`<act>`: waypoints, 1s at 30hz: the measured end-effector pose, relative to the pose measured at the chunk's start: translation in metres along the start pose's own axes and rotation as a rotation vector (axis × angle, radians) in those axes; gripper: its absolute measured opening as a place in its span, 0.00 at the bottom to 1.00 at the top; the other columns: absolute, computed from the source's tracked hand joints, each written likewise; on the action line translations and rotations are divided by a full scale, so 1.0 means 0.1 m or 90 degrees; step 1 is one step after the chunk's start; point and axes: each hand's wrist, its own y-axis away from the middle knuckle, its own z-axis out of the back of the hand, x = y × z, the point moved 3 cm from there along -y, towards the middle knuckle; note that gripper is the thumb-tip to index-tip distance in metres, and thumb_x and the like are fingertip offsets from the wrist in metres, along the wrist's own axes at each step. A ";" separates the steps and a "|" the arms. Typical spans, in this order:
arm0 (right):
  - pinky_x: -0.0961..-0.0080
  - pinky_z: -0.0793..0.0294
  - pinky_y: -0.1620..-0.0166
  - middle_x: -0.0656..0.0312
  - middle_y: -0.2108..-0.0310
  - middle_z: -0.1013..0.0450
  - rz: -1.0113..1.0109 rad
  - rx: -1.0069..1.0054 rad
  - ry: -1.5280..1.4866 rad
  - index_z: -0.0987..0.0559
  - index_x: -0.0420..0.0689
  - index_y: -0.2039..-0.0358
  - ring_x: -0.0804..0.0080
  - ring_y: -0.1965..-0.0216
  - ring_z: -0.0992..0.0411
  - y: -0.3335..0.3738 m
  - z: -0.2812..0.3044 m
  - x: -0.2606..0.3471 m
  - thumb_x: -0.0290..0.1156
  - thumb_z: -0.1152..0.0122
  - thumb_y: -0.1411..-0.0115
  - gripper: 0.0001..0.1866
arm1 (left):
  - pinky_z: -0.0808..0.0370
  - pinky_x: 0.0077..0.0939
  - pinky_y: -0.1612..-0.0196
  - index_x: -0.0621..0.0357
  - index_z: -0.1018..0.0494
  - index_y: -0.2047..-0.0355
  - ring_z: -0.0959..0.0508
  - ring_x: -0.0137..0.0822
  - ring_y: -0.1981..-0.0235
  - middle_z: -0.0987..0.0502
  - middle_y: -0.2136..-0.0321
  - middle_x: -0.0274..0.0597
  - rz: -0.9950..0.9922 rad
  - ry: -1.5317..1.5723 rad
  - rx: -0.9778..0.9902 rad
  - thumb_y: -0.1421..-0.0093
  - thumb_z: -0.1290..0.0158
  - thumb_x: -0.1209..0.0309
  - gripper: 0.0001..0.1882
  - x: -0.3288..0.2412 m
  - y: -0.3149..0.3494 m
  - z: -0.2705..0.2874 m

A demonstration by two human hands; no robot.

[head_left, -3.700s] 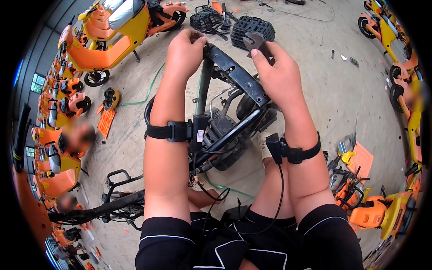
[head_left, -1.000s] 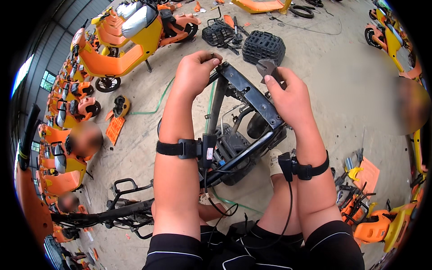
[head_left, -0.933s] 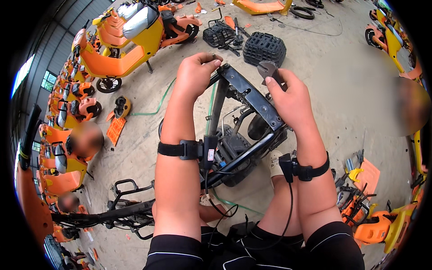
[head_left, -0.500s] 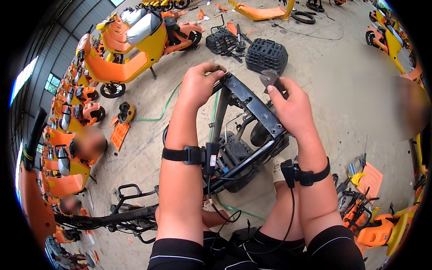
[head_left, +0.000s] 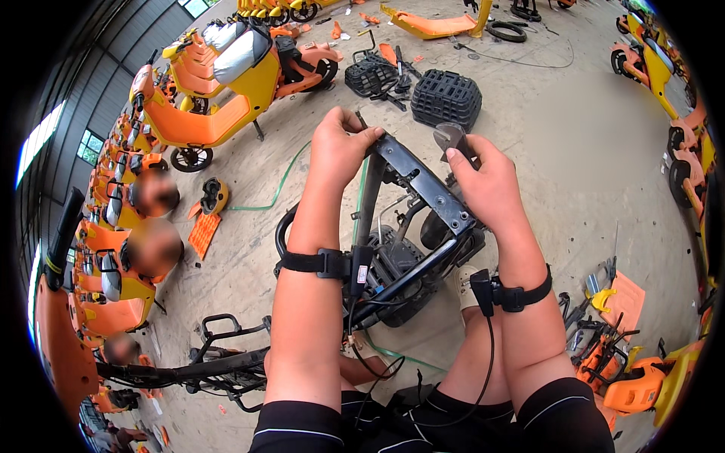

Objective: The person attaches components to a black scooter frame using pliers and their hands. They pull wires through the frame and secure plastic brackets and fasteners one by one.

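Note:
A bare black scooter frame (head_left: 442,260) stands between my arms, with a flat black metal plate (head_left: 423,181) across its top. At the plate's far left end my left hand (head_left: 337,147) is closed, thumb and fingers pinching a thin dark strip (head_left: 361,119) whose tip sticks up; I cannot make out what it is. My right hand (head_left: 487,175) grips a pair of pliers (head_left: 451,138) with dark grey jaws, held just right of the plate and apart from it. The pliers' handles are mostly hidden in the palm.
Two black baskets (head_left: 447,100) lie beyond the frame. A yellow and orange scooter (head_left: 242,90) stands far left, before rows of others. An orange and black helmet (head_left: 214,195) and green strap (head_left: 276,192) lie left. Loose scooter parts (head_left: 604,355) are heaped at right.
My left hand has shifted slightly, and more of the dark strip shows above its fingertips. The pliers have tilted a little in my right hand, which stays nearly in place.

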 end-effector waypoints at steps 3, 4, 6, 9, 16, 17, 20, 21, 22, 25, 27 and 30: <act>0.64 0.25 0.53 0.43 0.61 0.20 0.001 0.004 0.010 0.21 0.35 0.53 0.51 0.58 0.21 0.01 0.00 0.02 0.39 0.38 0.38 0.20 | 0.25 0.28 0.68 0.65 0.23 0.67 0.24 0.30 0.73 0.22 0.76 0.39 0.000 0.023 -0.004 0.49 0.30 0.72 0.15 -0.05 0.04 0.01; 0.64 0.25 0.53 0.44 0.61 0.20 0.002 0.006 0.016 0.21 0.35 0.53 0.51 0.58 0.21 0.01 0.00 0.03 0.39 0.38 0.38 0.21 | 0.25 0.28 0.68 0.64 0.22 0.65 0.23 0.30 0.73 0.22 0.75 0.39 -0.001 0.028 0.009 0.49 0.30 0.72 0.15 -0.05 0.04 0.01; 0.65 0.24 0.53 0.44 0.61 0.20 0.000 0.011 0.013 0.21 0.35 0.53 0.53 0.58 0.21 0.01 -0.01 0.01 0.39 0.37 0.38 0.21 | 0.25 0.27 0.67 0.63 0.20 0.61 0.22 0.29 0.72 0.21 0.74 0.39 -0.006 0.031 0.037 0.48 0.31 0.72 0.16 -0.03 0.01 0.01; 0.65 0.24 0.53 0.45 0.60 0.20 -0.003 0.008 0.004 0.21 0.35 0.53 0.54 0.58 0.21 0.00 0.00 -0.04 0.40 0.37 0.38 0.21 | 0.24 0.28 0.66 0.60 0.19 0.59 0.21 0.31 0.70 0.19 0.72 0.41 0.013 0.031 0.054 0.45 0.33 0.70 0.15 -0.03 0.02 0.02; 0.67 0.25 0.53 0.46 0.60 0.19 -0.039 -0.005 0.016 0.21 0.33 0.52 0.58 0.58 0.20 -0.13 0.08 -0.38 0.41 0.36 0.38 0.23 | 0.24 0.37 0.61 0.60 0.19 0.59 0.18 0.47 0.68 0.17 0.69 0.51 -0.065 -0.039 0.027 0.36 0.43 0.58 0.17 -0.10 0.04 0.00; 0.68 0.25 0.55 0.49 0.64 0.19 -0.064 -0.005 0.009 0.20 0.33 0.55 0.61 0.61 0.21 -0.13 0.09 -0.42 0.40 0.37 0.38 0.22 | 0.24 0.38 0.61 0.60 0.19 0.59 0.18 0.49 0.67 0.18 0.68 0.52 -0.058 -0.049 0.026 0.36 0.44 0.58 0.17 -0.08 0.04 0.01; 0.69 0.25 0.58 0.51 0.67 0.20 -0.148 0.006 0.026 0.19 0.33 0.58 0.64 0.65 0.23 -0.12 0.13 -0.46 0.40 0.37 0.39 0.20 | 0.24 0.41 0.59 0.60 0.19 0.59 0.19 0.54 0.65 0.18 0.67 0.55 -0.048 -0.074 0.029 0.35 0.45 0.57 0.18 -0.10 0.04 0.01; 0.69 0.26 0.59 0.53 0.70 0.21 -0.170 0.016 -0.001 0.19 0.32 0.60 0.67 0.67 0.24 -0.11 0.14 -0.48 0.37 0.38 0.41 0.18 | 0.24 0.41 0.59 0.60 0.19 0.59 0.19 0.55 0.64 0.19 0.67 0.56 -0.053 -0.086 0.032 0.35 0.45 0.57 0.18 -0.09 0.04 0.01; 0.69 0.26 0.61 0.52 0.71 0.21 -0.172 0.016 0.005 0.19 0.32 0.60 0.67 0.68 0.24 -0.11 0.16 -0.52 0.36 0.39 0.41 0.18 | 0.24 0.42 0.58 0.60 0.19 0.59 0.19 0.56 0.63 0.19 0.66 0.57 -0.058 -0.098 0.034 0.35 0.45 0.57 0.17 -0.09 0.03 0.01; 0.68 0.26 0.65 0.51 0.72 0.22 -0.204 0.037 0.034 0.20 0.32 0.58 0.66 0.72 0.24 -0.16 0.18 -0.82 0.31 0.41 0.43 0.17 | 0.25 0.44 0.56 0.61 0.20 0.59 0.20 0.58 0.61 0.19 0.66 0.58 -0.061 -0.115 0.049 0.34 0.46 0.57 0.18 -0.10 0.03 0.02; 0.68 0.26 0.69 0.51 0.72 0.22 -0.260 0.089 0.069 0.20 0.32 0.56 0.66 0.74 0.24 -0.18 0.18 -1.02 0.28 0.43 0.44 0.17 | 0.25 0.44 0.56 0.61 0.20 0.59 0.20 0.58 0.61 0.19 0.66 0.58 -0.065 -0.129 0.047 0.34 0.47 0.58 0.18 -0.13 0.04 0.02; 0.76 0.27 0.74 0.59 0.71 0.25 -0.304 0.110 0.033 0.23 0.33 0.50 0.73 0.75 0.27 -0.18 0.14 -1.30 0.26 0.44 0.38 0.17 | 0.25 0.43 0.56 0.61 0.20 0.59 0.20 0.58 0.61 0.19 0.66 0.58 -0.065 -0.158 0.049 0.34 0.47 0.58 0.18 -0.16 0.06 0.03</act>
